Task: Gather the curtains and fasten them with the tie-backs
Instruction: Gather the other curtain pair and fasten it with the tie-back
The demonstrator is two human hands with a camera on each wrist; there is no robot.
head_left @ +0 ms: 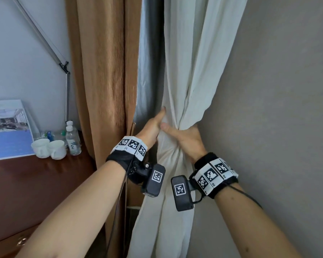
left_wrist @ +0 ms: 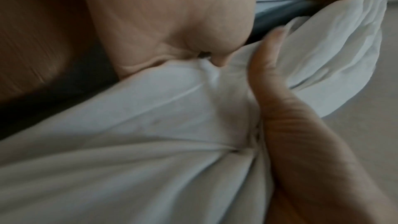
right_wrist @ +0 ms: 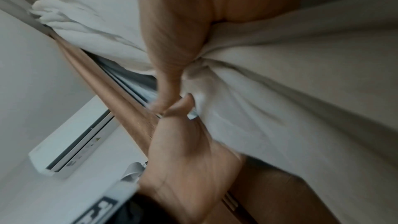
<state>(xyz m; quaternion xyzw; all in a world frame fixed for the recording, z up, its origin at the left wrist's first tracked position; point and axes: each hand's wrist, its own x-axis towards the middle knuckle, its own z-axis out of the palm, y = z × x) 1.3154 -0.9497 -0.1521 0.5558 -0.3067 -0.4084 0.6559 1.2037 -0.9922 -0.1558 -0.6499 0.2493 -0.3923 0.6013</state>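
The white curtain (head_left: 177, 75) is hung in the corner between a brown curtain (head_left: 103, 71) and a grey wall (head_left: 278, 90), and it is bunched to a narrow waist at about mid-height, where both hands are closed round it. The gathering step is judged to be nearly complete, while the fastening is not yet begun: no tie-back can be made out in any view, and whether one hangs behind the folds cannot be told. The left hand (head_left: 152, 130) is wrapped round the bunch from the brown curtain's side, its thumb laid upward along the cloth; the right hand (head_left: 187, 140) is clamped on the bunch from the wall side, its thumb pressed across the front, just beside the left thumb. In the wrist views, though blurred, folds are seen drawn tight into each grip. For the next move one hand would probably have to be kept tight on the bunch while the other is freed to find the tie-back and pass it round; if both are loosened, the folds are likely to spread again. At the left a dark wooden surface (head_left: 35, 183) is seen, on which two white cups (head_left: 48, 148), water bottles (head_left: 73, 139) and a propped-up card (head_left: 8, 129) are set, well apart from the curtain.
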